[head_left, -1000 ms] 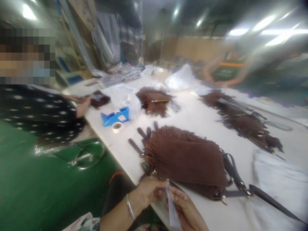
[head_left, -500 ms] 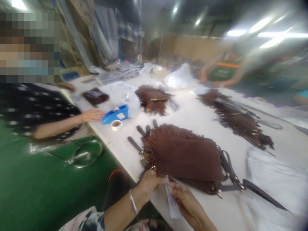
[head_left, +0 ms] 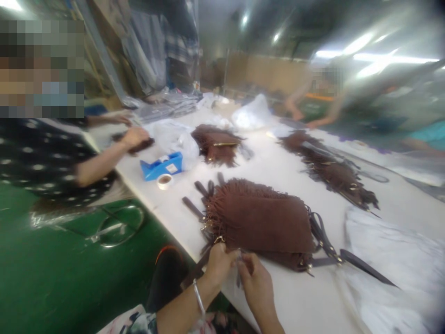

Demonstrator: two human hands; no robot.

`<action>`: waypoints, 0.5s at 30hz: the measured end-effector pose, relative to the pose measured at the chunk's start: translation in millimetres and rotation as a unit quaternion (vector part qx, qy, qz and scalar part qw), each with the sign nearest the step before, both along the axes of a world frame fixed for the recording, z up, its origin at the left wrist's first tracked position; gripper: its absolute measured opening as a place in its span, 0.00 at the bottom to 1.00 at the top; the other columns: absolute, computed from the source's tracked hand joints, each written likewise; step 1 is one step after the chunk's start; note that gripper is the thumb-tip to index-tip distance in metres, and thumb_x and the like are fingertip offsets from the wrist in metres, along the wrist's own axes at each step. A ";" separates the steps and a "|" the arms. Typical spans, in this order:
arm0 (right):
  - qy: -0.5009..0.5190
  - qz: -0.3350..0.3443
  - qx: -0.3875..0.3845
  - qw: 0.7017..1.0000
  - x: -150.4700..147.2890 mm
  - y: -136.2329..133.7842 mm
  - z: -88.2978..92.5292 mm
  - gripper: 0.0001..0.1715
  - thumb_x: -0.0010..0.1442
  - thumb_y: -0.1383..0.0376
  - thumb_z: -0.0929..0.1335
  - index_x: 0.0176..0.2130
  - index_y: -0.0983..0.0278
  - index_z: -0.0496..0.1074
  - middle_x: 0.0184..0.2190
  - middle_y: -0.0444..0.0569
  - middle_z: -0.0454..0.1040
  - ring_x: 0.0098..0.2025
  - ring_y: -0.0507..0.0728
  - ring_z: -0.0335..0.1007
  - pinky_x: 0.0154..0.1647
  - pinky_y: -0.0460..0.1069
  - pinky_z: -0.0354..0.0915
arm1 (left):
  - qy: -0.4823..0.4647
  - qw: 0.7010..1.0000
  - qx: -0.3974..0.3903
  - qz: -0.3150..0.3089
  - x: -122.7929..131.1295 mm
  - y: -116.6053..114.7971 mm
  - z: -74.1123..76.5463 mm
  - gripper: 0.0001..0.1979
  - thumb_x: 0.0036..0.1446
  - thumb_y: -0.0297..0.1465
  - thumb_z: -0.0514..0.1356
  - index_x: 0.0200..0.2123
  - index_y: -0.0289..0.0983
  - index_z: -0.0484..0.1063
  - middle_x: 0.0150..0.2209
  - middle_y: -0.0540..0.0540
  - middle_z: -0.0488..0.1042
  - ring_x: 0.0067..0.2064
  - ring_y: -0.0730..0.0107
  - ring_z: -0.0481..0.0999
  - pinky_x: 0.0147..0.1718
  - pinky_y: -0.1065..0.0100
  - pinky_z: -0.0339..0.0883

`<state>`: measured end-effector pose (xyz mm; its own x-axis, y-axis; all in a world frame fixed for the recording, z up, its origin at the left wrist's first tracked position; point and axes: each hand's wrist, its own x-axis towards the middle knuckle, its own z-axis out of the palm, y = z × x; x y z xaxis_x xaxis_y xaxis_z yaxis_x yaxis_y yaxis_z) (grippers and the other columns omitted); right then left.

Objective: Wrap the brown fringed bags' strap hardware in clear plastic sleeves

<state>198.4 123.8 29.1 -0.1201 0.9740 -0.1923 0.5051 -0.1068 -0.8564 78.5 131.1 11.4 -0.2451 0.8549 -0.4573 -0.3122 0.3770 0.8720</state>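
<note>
Closer together now, left hand (head_left: 218, 263) and right hand (head_left: 256, 284) pinch a thin clear strip (head_left: 238, 277), the fringed bag (head_left: 260, 218) just beyond at 12 o'clock. Its loose fringe could snag and tear the strip.

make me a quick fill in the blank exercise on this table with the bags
1. The left hand and right hand meet at the near edge of a fringed bag whose colour is ___.
2. The tape dispenser is coloured ___.
3. The roll of tape lies near the dispenser on a table that is ___.
Missing words: brown; blue; white.
</note>
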 end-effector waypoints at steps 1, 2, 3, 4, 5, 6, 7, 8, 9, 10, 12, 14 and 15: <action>-0.017 -0.004 0.010 1.000 -1.8 -1.0 1.1 0.08 0.57 0.58 0.66 0.34 0.58 0.71 0.33 0.49 0.79 0.36 0.61 0.74 0.38 0.51 0.62 | 0.008 1.000 0.003 0.013 2.7 -1.3 -1.3 0.10 0.42 0.33 0.67 0.20 0.34 0.71 0.17 0.52 0.66 0.21 0.75 0.62 0.22 0.71 0.53; -0.032 -0.010 0.020 0.999 -3.4 -2.0 1.3 0.07 0.57 0.58 0.66 0.34 0.58 0.71 0.33 0.48 0.79 0.36 0.62 0.74 0.38 0.51 0.62 | 0.014 1.000 0.004 0.025 5.2 -3.0 -2.9 0.10 0.42 0.33 0.67 0.21 0.33 0.71 0.18 0.52 0.68 0.22 0.75 0.63 0.23 0.71 0.54; -0.044 -0.016 0.029 0.998 -4.6 -3.0 0.7 0.07 0.57 0.59 0.65 0.35 0.57 0.71 0.32 0.48 0.79 0.35 0.62 0.73 0.37 0.51 0.61 | 0.017 0.999 0.006 0.036 7.5 -5.1 -4.8 0.09 0.43 0.33 0.67 0.22 0.33 0.72 0.20 0.51 0.69 0.23 0.74 0.64 0.24 0.70 0.56; -0.053 -0.019 0.037 0.998 -5.5 -3.8 -0.5 0.07 0.57 0.59 0.65 0.35 0.57 0.71 0.32 0.48 0.79 0.35 0.62 0.73 0.37 0.52 0.60 | 0.018 0.999 0.007 0.046 9.4 -7.6 -6.6 0.10 0.44 0.34 0.66 0.24 0.33 0.73 0.21 0.50 0.70 0.24 0.72 0.66 0.25 0.70 0.58; -0.058 -0.019 0.044 0.997 -6.0 -4.3 -2.1 0.07 0.57 0.59 0.65 0.35 0.57 0.72 0.31 0.48 0.79 0.34 0.62 0.72 0.36 0.51 0.59 | 0.019 0.998 0.010 0.054 11.0 -10.3 -8.0 0.10 0.45 0.35 0.66 0.25 0.33 0.73 0.23 0.48 0.72 0.25 0.71 0.67 0.27 0.69 0.59; -0.062 -0.017 0.049 0.997 -6.2 -4.6 -3.8 0.07 0.58 0.59 0.65 0.35 0.57 0.72 0.30 0.48 0.78 0.33 0.62 0.72 0.35 0.51 0.59 | 0.019 0.998 0.015 0.059 12.1 -13.0 -8.9 0.11 0.46 0.36 0.65 0.25 0.33 0.74 0.24 0.47 0.73 0.27 0.70 0.69 0.28 0.69 0.61; -0.063 -0.013 0.056 0.996 -6.3 -4.3 -5.4 0.07 0.58 0.59 0.65 0.35 0.57 0.72 0.30 0.49 0.78 0.33 0.61 0.71 0.35 0.51 0.58 | 0.016 0.998 0.021 0.063 12.9 -15.5 -9.1 0.11 0.47 0.37 0.65 0.26 0.33 0.74 0.25 0.46 0.74 0.29 0.68 0.70 0.30 0.68 0.63; -0.065 -0.008 0.063 0.996 -6.4 -3.6 -6.7 0.07 0.58 0.59 0.65 0.35 0.58 0.72 0.30 0.49 0.78 0.32 0.61 0.71 0.34 0.51 0.58 | 0.011 0.997 0.027 0.065 13.3 -17.6 -8.5 0.12 0.47 0.38 0.65 0.27 0.33 0.75 0.27 0.44 0.76 0.31 0.67 0.72 0.32 0.68 0.64; -0.065 -0.003 0.067 0.996 -6.8 -2.6 -7.4 0.07 0.58 0.59 0.65 0.35 0.58 0.72 0.30 0.49 0.78 0.32 0.61 0.71 0.34 0.51 0.58 | 0.005 0.997 0.033 0.066 13.6 -19.3 -7.2 0.13 0.47 0.38 0.65 0.29 0.33 0.76 0.29 0.43 0.77 0.33 0.65 0.74 0.35 0.67 0.66; -0.065 0.001 0.069 0.996 -7.3 -1.6 -7.4 0.08 0.59 0.59 0.65 0.36 0.59 0.72 0.31 0.49 0.78 0.31 0.60 0.71 0.34 0.50 0.58 | 0.000 0.997 0.037 0.068 13.7 -20.6 -5.3 0.13 0.46 0.38 0.66 0.31 0.33 0.77 0.32 0.42 0.78 0.35 0.63 0.75 0.37 0.66 0.67; -0.060 -0.001 0.068 0.996 -9.2 -2.1 -5.1 0.09 0.60 0.60 0.64 0.37 0.60 0.72 0.32 0.50 0.78 0.32 0.59 0.71 0.34 0.50 0.59 | 0.002 0.997 0.040 0.068 13.9 -23.8 -0.4 0.15 0.45 0.37 0.67 0.34 0.34 0.77 0.35 0.41 0.79 0.39 0.61 0.76 0.42 0.64 0.67; -0.042 -0.010 0.075 0.996 -11.7 -8.6 -1.0 0.10 0.62 0.61 0.62 0.37 0.61 0.72 0.33 0.50 0.78 0.34 0.58 0.72 0.36 0.49 0.60 | 0.017 0.997 0.042 0.059 13.2 -29.6 3.7 0.15 0.44 0.38 0.68 0.34 0.34 0.77 0.36 0.42 0.79 0.40 0.60 0.77 0.43 0.63 0.68; -0.029 -0.016 0.085 0.996 -13.5 -13.6 0.5 0.11 0.62 0.62 0.62 0.37 0.62 0.72 0.33 0.50 0.78 0.35 0.58 0.72 0.37 0.49 0.61 | 0.023 0.997 0.044 0.051 11.6 -32.8 3.9 0.16 0.44 0.39 0.68 0.33 0.34 0.77 0.35 0.42 0.79 0.40 0.59 0.77 0.44 0.62 0.68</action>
<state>184.9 110.2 29.6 -0.0826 0.9961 -0.0299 0.5536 0.0209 -0.8325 90.1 98.3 15.3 -0.3524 0.8601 -0.3688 -0.3043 0.2673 0.9143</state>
